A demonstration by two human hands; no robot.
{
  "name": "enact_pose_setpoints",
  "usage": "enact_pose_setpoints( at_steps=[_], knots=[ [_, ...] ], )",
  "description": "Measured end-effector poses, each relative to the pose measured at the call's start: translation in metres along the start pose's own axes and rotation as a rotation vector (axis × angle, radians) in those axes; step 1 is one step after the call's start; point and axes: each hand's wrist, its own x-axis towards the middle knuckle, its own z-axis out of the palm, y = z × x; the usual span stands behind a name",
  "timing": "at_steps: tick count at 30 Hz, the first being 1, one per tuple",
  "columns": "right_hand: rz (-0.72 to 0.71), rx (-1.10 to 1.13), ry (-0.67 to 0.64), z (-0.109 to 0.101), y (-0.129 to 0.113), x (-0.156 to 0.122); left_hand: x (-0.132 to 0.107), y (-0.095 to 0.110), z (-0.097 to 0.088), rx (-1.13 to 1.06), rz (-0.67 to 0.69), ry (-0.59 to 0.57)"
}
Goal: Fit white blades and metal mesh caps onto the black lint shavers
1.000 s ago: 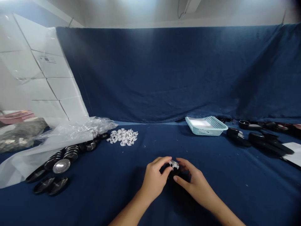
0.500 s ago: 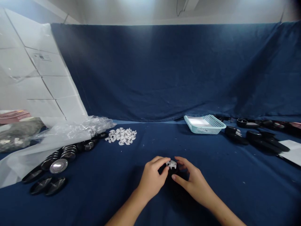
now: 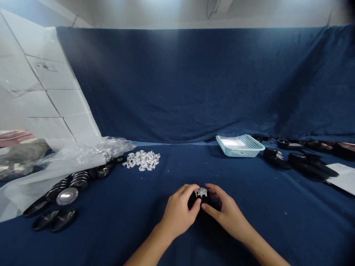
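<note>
My left hand (image 3: 179, 212) and my right hand (image 3: 226, 212) meet at the table's front centre, fingers curled around a small black round part (image 3: 194, 200). A little white plastic piece (image 3: 201, 191) sits on top of that black part, pinched between the fingertips of both hands. Most of the black part is hidden by my fingers. A heap of similar white pieces (image 3: 142, 160) lies farther back to the left.
Black and chrome round discs (image 3: 68, 188) spill from a clear plastic bag (image 3: 69, 159) at left. A pale blue basket (image 3: 240, 145) stands at back right, with black parts (image 3: 302, 162) and a white sheet (image 3: 345, 177) beyond it. Blue cloth (image 3: 277, 214) covers table and backdrop.
Both hands have stayed on the black part with the white piece, the fingers pressing a bit closer together. The view has shifted slightly.
</note>
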Motion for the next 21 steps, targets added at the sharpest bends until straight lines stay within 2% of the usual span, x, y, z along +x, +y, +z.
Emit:
enact_pose_setpoints(
  at_steps=[6,21],
  knots=[
    [-0.023,0.001,0.013,0.0007,0.0040,0.0008,-0.0014,0.0065,-0.0031,0.061,0.020,-0.132],
    [0.000,-0.004,-0.005,0.0012,0.0012,0.0008,-0.0002,0.0047,-0.0034,0.014,0.014,-0.125]
  ],
)
